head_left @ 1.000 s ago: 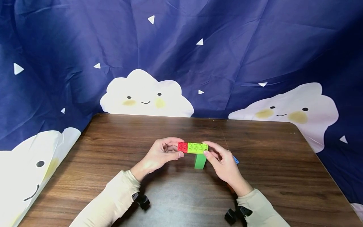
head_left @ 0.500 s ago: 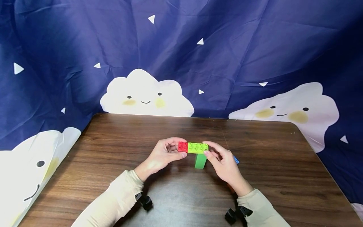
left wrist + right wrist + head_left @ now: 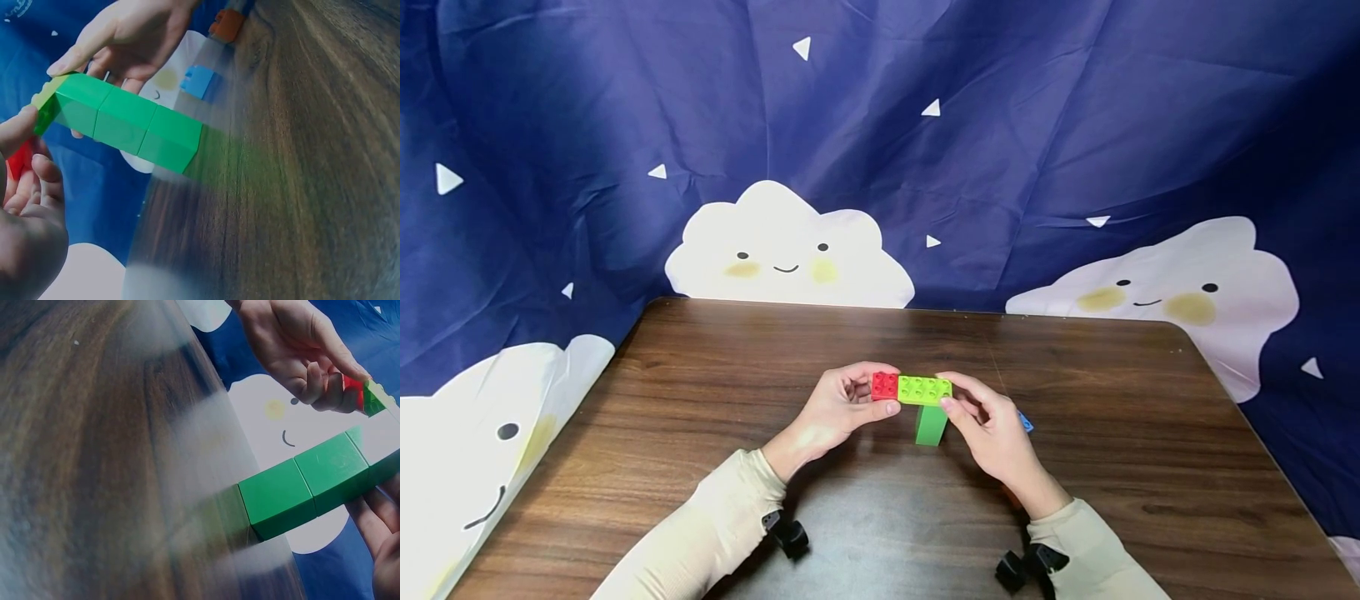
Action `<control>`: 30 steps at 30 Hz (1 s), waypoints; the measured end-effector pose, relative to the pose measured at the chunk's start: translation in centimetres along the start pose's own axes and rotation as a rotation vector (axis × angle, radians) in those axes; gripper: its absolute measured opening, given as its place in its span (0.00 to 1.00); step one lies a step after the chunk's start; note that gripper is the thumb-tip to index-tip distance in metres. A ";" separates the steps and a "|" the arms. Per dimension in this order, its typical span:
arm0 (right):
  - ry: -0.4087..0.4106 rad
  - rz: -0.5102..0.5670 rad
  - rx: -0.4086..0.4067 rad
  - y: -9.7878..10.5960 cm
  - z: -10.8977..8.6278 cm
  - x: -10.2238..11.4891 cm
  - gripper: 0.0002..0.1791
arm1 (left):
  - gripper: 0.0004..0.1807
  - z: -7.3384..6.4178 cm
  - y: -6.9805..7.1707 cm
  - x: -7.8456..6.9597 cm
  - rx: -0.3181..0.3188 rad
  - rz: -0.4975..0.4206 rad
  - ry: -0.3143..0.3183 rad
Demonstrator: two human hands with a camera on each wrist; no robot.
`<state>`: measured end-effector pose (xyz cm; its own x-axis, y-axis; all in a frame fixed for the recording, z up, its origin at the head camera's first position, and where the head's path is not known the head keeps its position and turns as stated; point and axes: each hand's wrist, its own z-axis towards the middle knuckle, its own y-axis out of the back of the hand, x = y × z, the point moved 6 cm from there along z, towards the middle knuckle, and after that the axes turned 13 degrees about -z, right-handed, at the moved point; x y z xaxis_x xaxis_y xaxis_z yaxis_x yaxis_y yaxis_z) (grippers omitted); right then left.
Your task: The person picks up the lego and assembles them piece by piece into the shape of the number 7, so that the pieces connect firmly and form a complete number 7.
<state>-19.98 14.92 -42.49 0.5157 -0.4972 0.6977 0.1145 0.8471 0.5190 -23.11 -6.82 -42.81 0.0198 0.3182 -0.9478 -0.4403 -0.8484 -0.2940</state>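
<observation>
A column of green bricks stands upright on the table, its stacked segments showing in the left wrist view. Across its top lies a lime-green brick, which extends leftward past the column. Against its left end sits a red brick, studs up. My left hand holds the red brick between thumb and fingers, the thumb tip reaching the lime-green brick's near edge. On the other side, my right hand pinches the right end of the lime-green brick between thumb and index finger. The red brick's underside is mostly hidden by the left fingers.
A blue brick lies on the wooden table beyond the right hand, which partly covers it in the head view. An orange brick is by the right wrist. A blue cloth with clouds hangs behind the table.
My left hand has slid slightly to the right along the red brick, its thumb now at the joint with the lime-green brick. The right hand and the bricks hold nearly still.
</observation>
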 end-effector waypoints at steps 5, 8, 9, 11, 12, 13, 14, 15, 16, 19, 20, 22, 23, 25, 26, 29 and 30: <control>0.004 0.000 -0.001 0.0 0.0 0.0 0.18 | 0.26 0.1 -0.1 0.1 -0.006 -0.001 0.021; 0.003 0.000 -0.001 0.1 -0.1 0.0 0.19 | 0.26 0.1 -0.2 0.0 -0.005 0.010 0.025; 0.003 -0.002 -0.001 0.1 -0.1 0.0 0.19 | 0.26 0.0 -0.2 -0.1 -0.004 0.015 0.025; 0.001 -0.005 0.002 0.1 -0.1 0.0 0.19 | 0.26 0.0 -0.2 -0.1 0.001 0.019 0.024; 0.000 -0.006 0.004 0.0 -0.1 0.0 0.19 | 0.26 0.0 -0.2 -0.1 0.005 0.018 0.022; 0.000 -0.008 0.005 0.0 -0.1 0.0 0.19 | 0.25 -0.1 -0.2 -0.1 0.010 0.016 0.019; -0.001 -0.011 0.006 0.0 -0.1 0.0 0.19 | 0.26 -0.1 -0.2 -0.1 0.016 0.014 0.014; -0.002 -0.014 0.006 0.0 -0.1 0.0 0.19 | 0.26 -0.1 -0.2 0.0 0.020 0.015 0.011; -0.003 -0.015 0.007 0.0 -0.1 0.0 0.19 | 0.26 -0.1 -0.1 0.0 0.024 0.015 0.007; -0.003 -0.018 0.009 0.0 -0.1 0.0 0.19 | 0.26 -0.2 -0.1 0.1 0.028 0.020 0.006; -0.003 -0.018 0.009 0.0 -0.1 0.0 0.19 | 0.27 -0.2 -0.1 0.1 0.028 0.021 0.006; -0.003 -0.014 0.010 0.0 0.0 0.1 0.19 | 0.27 -0.1 -0.2 0.1 0.027 0.022 0.009; -0.002 -0.011 0.009 0.1 0.0 0.2 0.19 | 0.27 -0.1 -0.2 0.1 0.027 0.019 0.009; 0.002 -0.008 0.008 0.1 0.0 0.3 0.19 | 0.27 -0.1 -0.3 0.0 0.027 0.010 0.008; 0.004 -0.005 0.008 0.1 0.0 0.3 0.19 | 0.27 -0.1 -0.3 0.0 0.026 0.007 0.009; 0.004 -0.007 0.007 0.1 0.0 0.4 0.18 | 0.26 0.0 -0.3 0.0 0.027 0.010 0.017; 0.003 -0.008 0.007 0.1 0.0 0.3 0.18 | 0.26 0.0 -0.3 -0.1 0.027 0.015 0.021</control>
<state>-19.79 14.83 -42.21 0.5173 -0.5035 0.6920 0.1131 0.8417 0.5279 -23.02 -6.58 -42.66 0.0312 0.2962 -0.9546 -0.4643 -0.8415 -0.2763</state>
